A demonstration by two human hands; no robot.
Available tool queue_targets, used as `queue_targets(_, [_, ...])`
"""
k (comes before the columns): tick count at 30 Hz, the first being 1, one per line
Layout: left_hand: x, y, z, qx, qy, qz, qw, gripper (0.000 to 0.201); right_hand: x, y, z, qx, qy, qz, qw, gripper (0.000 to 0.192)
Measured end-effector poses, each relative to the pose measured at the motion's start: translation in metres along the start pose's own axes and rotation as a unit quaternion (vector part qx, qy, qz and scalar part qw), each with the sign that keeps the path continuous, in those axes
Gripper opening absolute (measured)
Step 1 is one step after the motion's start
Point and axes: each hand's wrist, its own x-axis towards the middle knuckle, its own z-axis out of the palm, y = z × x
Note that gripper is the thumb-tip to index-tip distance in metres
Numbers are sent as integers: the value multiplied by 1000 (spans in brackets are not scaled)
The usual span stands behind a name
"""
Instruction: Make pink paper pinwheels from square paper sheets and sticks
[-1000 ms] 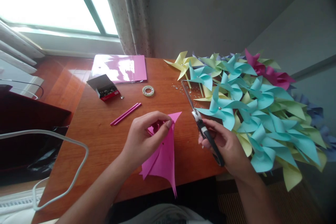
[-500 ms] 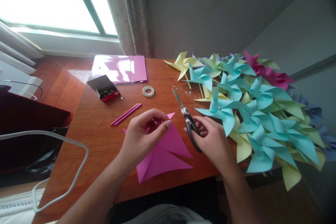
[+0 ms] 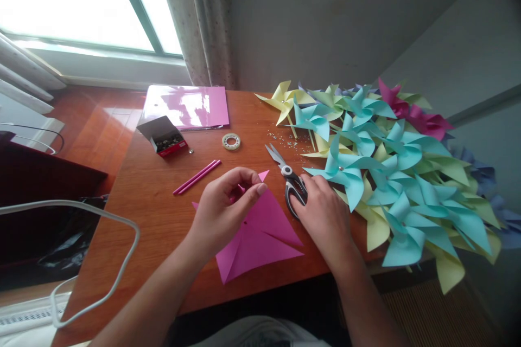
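A pink paper square (image 3: 260, 252), slit inward from its corners and with a small hole near its middle, lies before me on the table. Above it my left hand (image 3: 230, 203) is closed in a pinch, thumb against forefinger, with pink paper showing inside the curled fingers; the fingers hide part of the sheet. To the right, a pair of scissors (image 3: 287, 171) with black and grey handles rests on the wood, blades slightly apart and pointing away. My right hand (image 3: 323, 209) lies palm down with its fingers around the handles.
Finished paper pinwheels (image 3: 402, 173) fill the table's right side. Beyond my left hand are two pink sticks (image 3: 197, 177), a tape roll (image 3: 231, 142), an open red box (image 3: 166, 141) of small metal pieces and pink sheets (image 3: 195, 107). A white cable (image 3: 132, 227) loops at left.
My right hand has lowered the scissors to the table and turned palm down, and their blades have parted a little. The left hand stays nearly in place; the paper shifted slightly.
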Motion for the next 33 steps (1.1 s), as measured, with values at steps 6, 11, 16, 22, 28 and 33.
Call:
queue_targets(6, [1,1,1,9,-4,-1,1000,21,0,2,-4,7,-19,-27,999,38])
queue_targets(11, [1,2,3,11,16,22,1000,18,-3,5,-3,16,-4,-36,999,42])
queue_targets(16, [1,1,4,19,23,55,998,13,-11,-2,-15,144,56,-41,987,25])
queue_targets(22, [1,-1,5,45,9,76,996,11,-18,-24,-27,477,10,-75,876,19])
queue_targets(28, [1,-1,4,64,-3,86,994,11,-18,-28,-21,564,-12,-15,826,13])
queue_targets(33, [0,-2,3,80,-25,87,993,8,-19,-28,-25,567,-19,-17,823,12])
